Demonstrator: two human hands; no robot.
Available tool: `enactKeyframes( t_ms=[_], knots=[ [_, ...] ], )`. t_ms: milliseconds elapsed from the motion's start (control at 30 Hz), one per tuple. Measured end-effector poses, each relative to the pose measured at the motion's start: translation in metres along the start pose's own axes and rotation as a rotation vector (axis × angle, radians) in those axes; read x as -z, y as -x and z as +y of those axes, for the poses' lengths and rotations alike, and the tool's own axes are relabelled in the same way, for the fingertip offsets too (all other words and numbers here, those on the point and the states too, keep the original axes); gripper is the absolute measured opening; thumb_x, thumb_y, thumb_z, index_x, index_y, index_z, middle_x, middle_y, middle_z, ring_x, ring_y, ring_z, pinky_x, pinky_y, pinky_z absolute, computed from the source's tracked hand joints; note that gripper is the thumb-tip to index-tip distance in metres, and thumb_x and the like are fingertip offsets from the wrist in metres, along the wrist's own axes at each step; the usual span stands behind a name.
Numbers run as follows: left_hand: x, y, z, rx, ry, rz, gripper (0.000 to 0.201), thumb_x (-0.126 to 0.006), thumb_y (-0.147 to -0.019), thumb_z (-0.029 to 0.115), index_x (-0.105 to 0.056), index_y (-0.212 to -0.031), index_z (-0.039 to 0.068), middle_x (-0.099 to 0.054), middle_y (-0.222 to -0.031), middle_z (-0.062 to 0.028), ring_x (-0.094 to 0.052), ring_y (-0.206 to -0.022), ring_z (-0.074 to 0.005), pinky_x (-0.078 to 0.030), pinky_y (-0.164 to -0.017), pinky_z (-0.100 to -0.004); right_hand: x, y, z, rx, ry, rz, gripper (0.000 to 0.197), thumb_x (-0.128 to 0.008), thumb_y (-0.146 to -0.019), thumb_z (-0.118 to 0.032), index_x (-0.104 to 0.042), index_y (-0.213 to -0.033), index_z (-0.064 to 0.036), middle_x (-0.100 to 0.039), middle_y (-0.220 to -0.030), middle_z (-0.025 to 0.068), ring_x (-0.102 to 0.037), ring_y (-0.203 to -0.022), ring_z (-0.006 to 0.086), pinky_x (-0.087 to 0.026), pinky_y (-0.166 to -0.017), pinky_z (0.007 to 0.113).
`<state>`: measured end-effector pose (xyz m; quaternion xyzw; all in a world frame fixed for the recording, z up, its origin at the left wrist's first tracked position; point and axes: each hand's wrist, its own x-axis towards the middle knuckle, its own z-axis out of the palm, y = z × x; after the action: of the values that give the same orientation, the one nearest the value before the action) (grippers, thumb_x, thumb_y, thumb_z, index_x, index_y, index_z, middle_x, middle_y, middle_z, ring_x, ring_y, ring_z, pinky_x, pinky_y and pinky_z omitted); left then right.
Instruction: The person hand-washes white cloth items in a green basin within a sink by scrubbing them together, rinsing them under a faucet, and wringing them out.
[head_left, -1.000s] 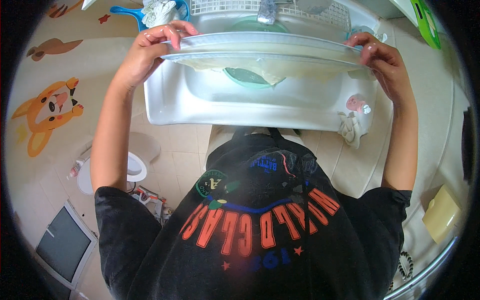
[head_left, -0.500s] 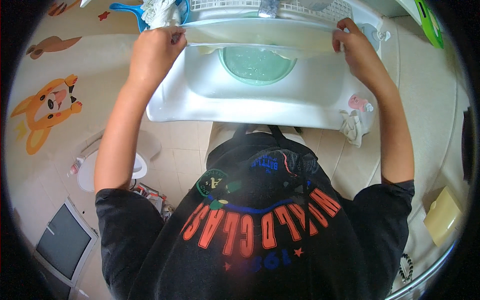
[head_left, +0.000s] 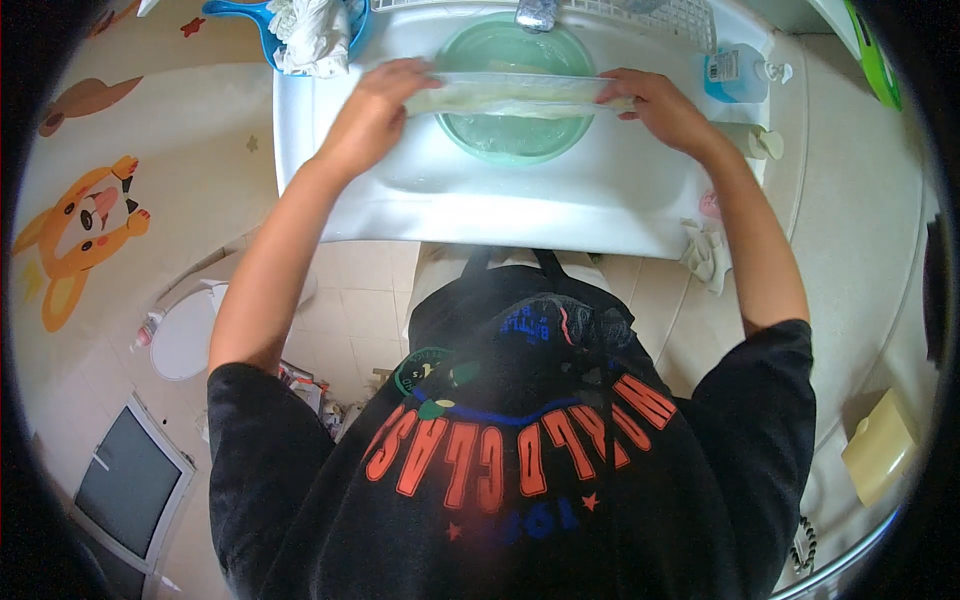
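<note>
Between my hands a translucent, pale yellowish sheet (head_left: 515, 96), folded into a long narrow strip, stretches across a green basin (head_left: 515, 150). My left hand (head_left: 378, 112) is closed on the strip's left end. At its other end, the fingers of my right hand (head_left: 655, 108) pinch the edge. Whether the sheet is plastic or wet cloth, I cannot tell. Below it, the basin sits in the white sink (head_left: 450, 205), right under the faucet (head_left: 538, 14).
A blue dipper (head_left: 268, 35) with white cloth (head_left: 312, 35) in it stands at the back left. On the right are a blue pump bottle (head_left: 735, 75), a small pink bottle (head_left: 709, 204) and a pale cloth (head_left: 705, 255) over the sink's edge. A white rack (head_left: 660, 20) lies behind.
My hands have come closer together and slightly nearer to me. The sheet, stretched wide before, is now a shorter, narrower strip over the basin.
</note>
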<state>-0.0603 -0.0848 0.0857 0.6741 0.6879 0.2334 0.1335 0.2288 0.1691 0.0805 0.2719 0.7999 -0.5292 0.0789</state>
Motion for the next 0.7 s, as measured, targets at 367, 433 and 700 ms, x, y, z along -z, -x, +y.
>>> enactKeyframes(
  t_ms=[367,433,700],
  knots=[
    [-0.145,-0.022,-0.003,0.027,-0.371,-0.46,0.04,-0.047,-0.082,0.003,-0.054,-0.122,0.006,-0.065,-0.11,-0.0179,-0.062,-0.107,-0.0305,-0.042,-0.102,-0.0374,-0.149,-0.078,0.051,-0.132,0.503,0.164,0.06,-0.035,-0.09,0.0,-0.032,-0.144,-0.0234,-0.052,-0.132,0.0207,-0.056,-0.112,0.0369,-0.043,-0.097,0.042],
    [-0.142,-0.026,-0.001,0.114,-0.427,-0.635,0.034,-0.047,-0.084,0.005,-0.058,-0.116,0.006,-0.068,-0.104,-0.0159,-0.065,-0.102,-0.0298,-0.044,-0.1,-0.0371,-0.148,-0.089,0.039,-0.213,0.405,0.087,0.044,-0.031,-0.095,-0.022,-0.046,-0.136,-0.0171,-0.055,-0.129,0.0212,-0.054,-0.116,0.037,-0.039,-0.102,0.041],
    [-0.087,0.01,-0.022,0.07,-0.174,-0.107,0.04,-0.048,-0.076,-0.008,-0.064,-0.11,0.007,-0.066,-0.107,-0.0174,-0.063,-0.101,-0.0335,-0.048,-0.094,-0.0407,-0.065,-0.035,0.027,0.3,0.277,0.129,0.031,-0.046,-0.084,0.003,-0.067,-0.102,-0.0098,-0.063,-0.116,0.0153,-0.058,-0.108,0.035,-0.046,-0.094,0.04]
  ],
)
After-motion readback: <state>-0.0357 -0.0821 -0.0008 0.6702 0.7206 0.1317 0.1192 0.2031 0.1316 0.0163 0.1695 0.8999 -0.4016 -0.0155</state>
